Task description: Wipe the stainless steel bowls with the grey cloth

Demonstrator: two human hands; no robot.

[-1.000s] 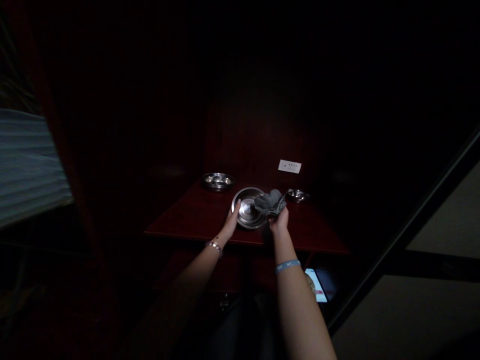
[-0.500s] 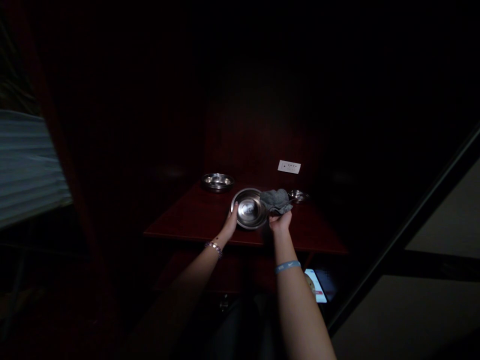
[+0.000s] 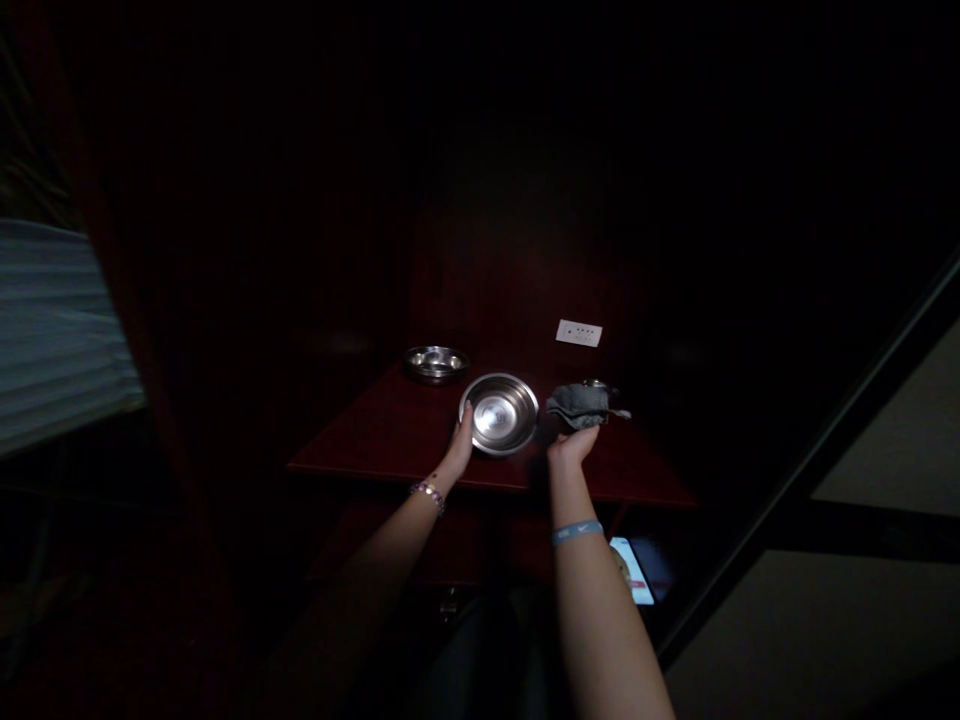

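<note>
A shiny steel bowl (image 3: 498,414) is tilted toward me above the dark red desk top. My left hand (image 3: 460,445) grips its left rim, with the thumb on the inside wall and the other fingers hidden behind it. To the right of the bowl, and apart from it, my right hand (image 3: 574,443) is closed on a grey cloth (image 3: 577,404). The cloth covers most of those fingers. Behind the cloth a small metal dish (image 3: 596,384) shows only in part.
Another steel bowl or stack of bowls (image 3: 436,364) stands at the back left of the desk (image 3: 375,440). A white socket plate (image 3: 579,333) is on the back wall. Below the desk's right side lies a lit phone (image 3: 632,572). Dark panels close in both sides.
My right hand has moved right with the cloth, off the bowl's right rim. The cloth now covers more of the small dish. My left hand and the bowl have barely shifted.
</note>
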